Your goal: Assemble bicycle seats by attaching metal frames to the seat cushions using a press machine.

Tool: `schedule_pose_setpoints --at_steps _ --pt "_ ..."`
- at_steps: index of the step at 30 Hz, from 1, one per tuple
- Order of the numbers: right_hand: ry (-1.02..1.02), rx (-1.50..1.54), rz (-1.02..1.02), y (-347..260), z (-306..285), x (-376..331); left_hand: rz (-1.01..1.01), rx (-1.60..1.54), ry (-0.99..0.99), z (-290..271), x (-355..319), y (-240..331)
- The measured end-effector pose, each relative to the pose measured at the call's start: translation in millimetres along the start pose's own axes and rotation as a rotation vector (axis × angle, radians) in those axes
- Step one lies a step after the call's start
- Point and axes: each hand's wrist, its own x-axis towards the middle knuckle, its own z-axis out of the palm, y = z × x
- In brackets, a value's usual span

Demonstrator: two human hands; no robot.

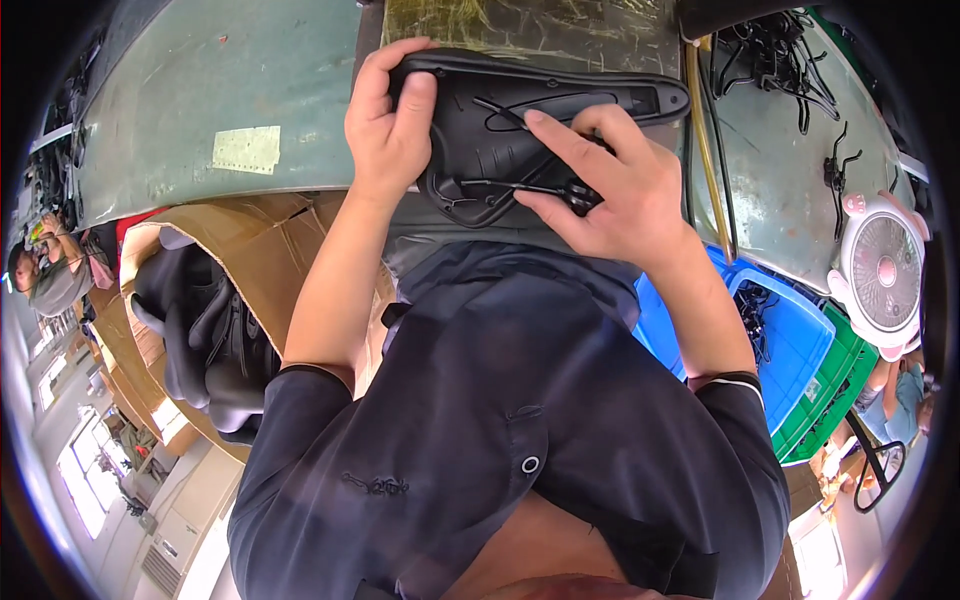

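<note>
A black bicycle saddle (pixel 482 135) lies underside up at the table's near edge, its narrow nose pointing right. My left hand (pixel 390 130) grips the wide rear end, thumb on the underside and fingers round the outer rim. Over the saddle, my right hand (pixel 630 185) is closed on a black metal saddle rail (pixel 515 186). Two thin rod ends reach left above the underside; whether they sit in the rear sockets I cannot tell. A dark, rounded part of the rail shows between my fingers, and my palm hides the rest.
At left, a cardboard box (pixel 265 225) holds several black saddles (pixel 215 345). More black bent rails (pixel 775 60) lie on the green table (pixel 300 90) at right. A blue bin (pixel 800 350), a green crate (pixel 850 375) and a fan (pixel 885 270) stand at right. Other people are in the background.
</note>
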Motion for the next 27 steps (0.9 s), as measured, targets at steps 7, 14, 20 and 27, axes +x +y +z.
schedule_pose_setpoints --at_steps 7,14,20,27 --pt "-0.060 -0.032 -0.018 0.4 1.2 14.3 0.041 0.027 0.066 2.8 -0.5 -7.7" --pt "-0.124 -0.006 -0.101 3.4 -0.1 23.9 0.069 0.123 0.064 3.0 -2.2 -10.2" --pt "-0.193 -0.012 -0.208 6.0 3.2 46.1 -0.006 0.034 0.114 5.7 -2.1 -10.6" --pt "-0.233 0.042 -0.244 19.6 6.5 68.6 0.125 0.180 0.041 5.1 8.1 -8.6"
